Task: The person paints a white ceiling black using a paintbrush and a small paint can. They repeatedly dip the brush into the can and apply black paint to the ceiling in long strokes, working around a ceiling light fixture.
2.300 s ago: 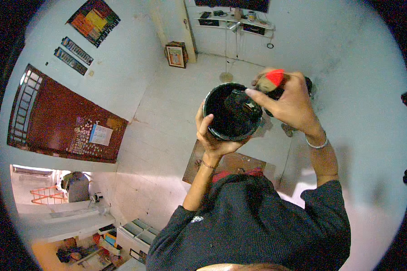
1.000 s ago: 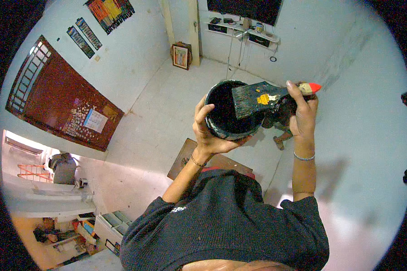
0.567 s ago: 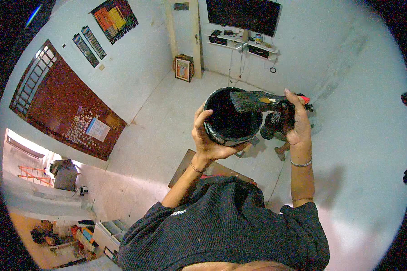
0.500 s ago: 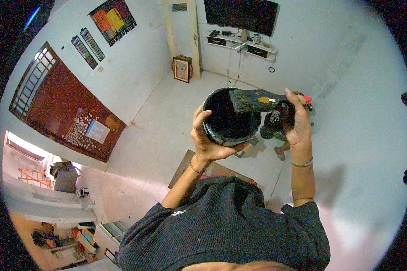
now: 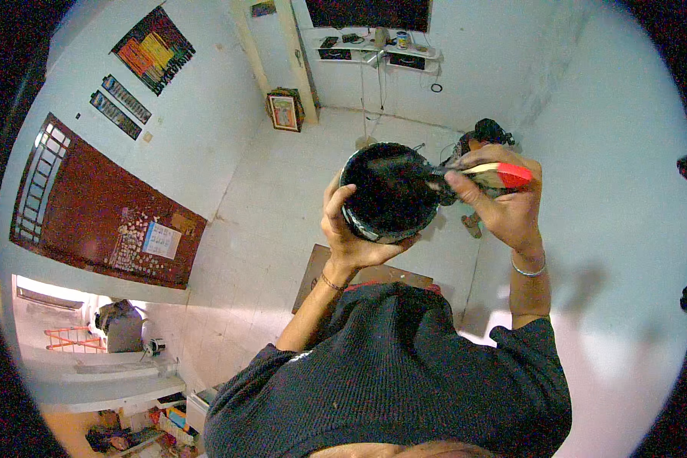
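In front of my chest, my left hand (image 5: 349,240) grips a round black pot (image 5: 378,221) from its left side and underneath, with the thumb over the rim. The pot is tilted so its dark opening faces me; what is inside is too dark to make out. My right hand (image 5: 507,214) holds a paintbrush (image 5: 504,175) by its pale, red-ended handle. The bristle end reaches over the pot's right rim into the opening, where it is dark and blurred.
Beyond the pot, a person with dark hair (image 5: 492,133) is low by the wall, partly hidden. A brown board (image 5: 313,278) lies below me. Framed picture (image 5: 285,112), wall shelf (image 5: 374,55) and television (image 5: 370,11) are at the far side. A brown door (image 5: 114,198) stands left; pale wall (image 5: 611,175) right.
The brush has turned and dropped from above the rim, its bristles now in the pot's opening. My right hand has shifted slightly right and down. The view has tilted; the left hand keeps its hold.
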`<state>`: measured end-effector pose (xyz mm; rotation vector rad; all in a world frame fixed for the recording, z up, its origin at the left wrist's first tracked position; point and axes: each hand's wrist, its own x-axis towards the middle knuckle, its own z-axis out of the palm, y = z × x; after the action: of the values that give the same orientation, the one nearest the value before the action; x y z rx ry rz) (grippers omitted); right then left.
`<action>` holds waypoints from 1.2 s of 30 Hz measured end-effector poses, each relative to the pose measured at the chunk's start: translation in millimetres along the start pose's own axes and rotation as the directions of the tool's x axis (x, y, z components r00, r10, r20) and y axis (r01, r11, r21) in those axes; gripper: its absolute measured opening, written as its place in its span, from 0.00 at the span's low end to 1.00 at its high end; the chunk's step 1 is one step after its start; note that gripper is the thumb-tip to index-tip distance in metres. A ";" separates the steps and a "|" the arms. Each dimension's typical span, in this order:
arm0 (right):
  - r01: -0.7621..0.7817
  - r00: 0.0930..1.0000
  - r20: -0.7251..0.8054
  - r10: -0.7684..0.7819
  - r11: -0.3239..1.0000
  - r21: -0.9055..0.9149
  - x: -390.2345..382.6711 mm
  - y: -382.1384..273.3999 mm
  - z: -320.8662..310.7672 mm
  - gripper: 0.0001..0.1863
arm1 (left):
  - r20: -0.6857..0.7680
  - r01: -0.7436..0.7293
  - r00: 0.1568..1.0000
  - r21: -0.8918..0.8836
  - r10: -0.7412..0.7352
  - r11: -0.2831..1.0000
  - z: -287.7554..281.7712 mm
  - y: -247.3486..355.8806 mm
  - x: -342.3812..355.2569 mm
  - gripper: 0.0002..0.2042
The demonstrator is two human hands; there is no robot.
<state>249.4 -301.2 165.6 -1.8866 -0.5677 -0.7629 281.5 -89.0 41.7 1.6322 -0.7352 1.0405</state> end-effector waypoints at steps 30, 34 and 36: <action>-0.074 0.997 0.007 0.075 0.987 -0.144 -11.2 1.8 0.2 0.08 | 0.099 0.082 0.992 -0.073 -0.075 0.994 2.3 -4.2 -17.9 0.50; -0.113 0.992 0.051 0.118 0.989 -0.100 -11.8 -1.0 -0.6 0.08 | 0.087 0.083 0.993 -0.064 -0.077 0.994 -1.3 -4.5 -19.9 0.51; -0.110 0.990 0.075 0.121 0.984 -0.137 -12.7 -2.9 -1.1 0.07 | 0.076 0.069 0.995 -0.064 -0.064 0.996 -1.7 -2.5 -19.9 0.51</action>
<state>238.4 -301.7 158.6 -2.0631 -0.4636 -0.6628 274.3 -87.2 23.0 1.6336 -0.7519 0.9027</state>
